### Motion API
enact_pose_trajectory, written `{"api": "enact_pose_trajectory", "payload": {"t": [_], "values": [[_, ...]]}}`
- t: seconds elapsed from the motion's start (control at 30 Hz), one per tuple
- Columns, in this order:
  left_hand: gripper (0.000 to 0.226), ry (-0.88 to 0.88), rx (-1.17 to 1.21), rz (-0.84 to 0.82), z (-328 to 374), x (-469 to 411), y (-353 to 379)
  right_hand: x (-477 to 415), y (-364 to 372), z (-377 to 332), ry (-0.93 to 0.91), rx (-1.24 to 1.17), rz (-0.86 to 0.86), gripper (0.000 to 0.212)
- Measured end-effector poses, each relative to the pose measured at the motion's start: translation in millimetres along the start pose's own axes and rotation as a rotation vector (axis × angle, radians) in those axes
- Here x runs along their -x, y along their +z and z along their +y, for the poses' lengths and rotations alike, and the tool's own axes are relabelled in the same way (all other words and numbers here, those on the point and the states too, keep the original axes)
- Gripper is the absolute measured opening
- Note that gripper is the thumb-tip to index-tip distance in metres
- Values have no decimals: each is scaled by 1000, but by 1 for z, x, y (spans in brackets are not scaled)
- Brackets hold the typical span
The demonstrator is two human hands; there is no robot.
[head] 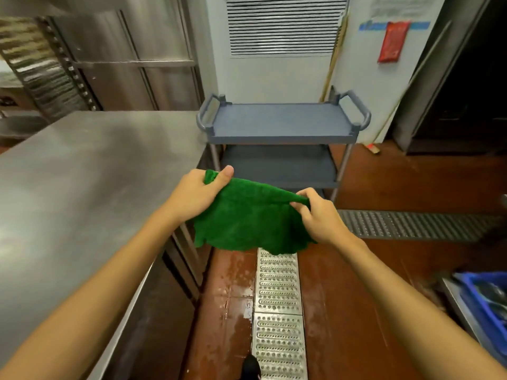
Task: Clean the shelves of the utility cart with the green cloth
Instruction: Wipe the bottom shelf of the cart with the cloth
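Item: green cloth (248, 218), centre of frame, held spread in the air above the floor drain grate (277, 286), apart from any shelf.
Left hand (201, 189): pinches the cloth's upper left corner, thumb on top.
Right hand (319, 212): fingers curled round the cloth's upper right edge.
Utility cart (282, 124): grey, upper centre of frame, beyond the hands; top shelf bare, the shelf below it partly visible, the lowest mostly hidden behind the cloth.
Steel counter (82, 171): left of frame, beside the cart.
Progress, as judged: wiping not yet begun; all shelves appear left to do.
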State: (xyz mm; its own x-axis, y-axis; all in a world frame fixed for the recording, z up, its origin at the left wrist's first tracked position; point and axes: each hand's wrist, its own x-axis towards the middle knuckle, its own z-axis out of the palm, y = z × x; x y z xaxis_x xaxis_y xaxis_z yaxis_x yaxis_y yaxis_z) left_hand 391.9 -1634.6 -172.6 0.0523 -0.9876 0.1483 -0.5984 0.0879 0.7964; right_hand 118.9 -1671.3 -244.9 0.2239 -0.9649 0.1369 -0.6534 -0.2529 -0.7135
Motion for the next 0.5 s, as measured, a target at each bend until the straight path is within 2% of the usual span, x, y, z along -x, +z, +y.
{"api": "enact_pose_trajectory", "payload": {"t": [0.1,0.27,0.43,0.5], "values": [[97,-49,16,-87,-12,-42,1,-33,-4,14,9,56,16,23],[85,-7,17,-224,-28,-107,2,-89,-7,27,39,95,-5,22],[44,10,58,-293,-37,-158,5,-136,-11,36,50,136,19,23],[39,-22,121,-328,-38,-173,7,-153,-11,44,29,168,36,21]]}}
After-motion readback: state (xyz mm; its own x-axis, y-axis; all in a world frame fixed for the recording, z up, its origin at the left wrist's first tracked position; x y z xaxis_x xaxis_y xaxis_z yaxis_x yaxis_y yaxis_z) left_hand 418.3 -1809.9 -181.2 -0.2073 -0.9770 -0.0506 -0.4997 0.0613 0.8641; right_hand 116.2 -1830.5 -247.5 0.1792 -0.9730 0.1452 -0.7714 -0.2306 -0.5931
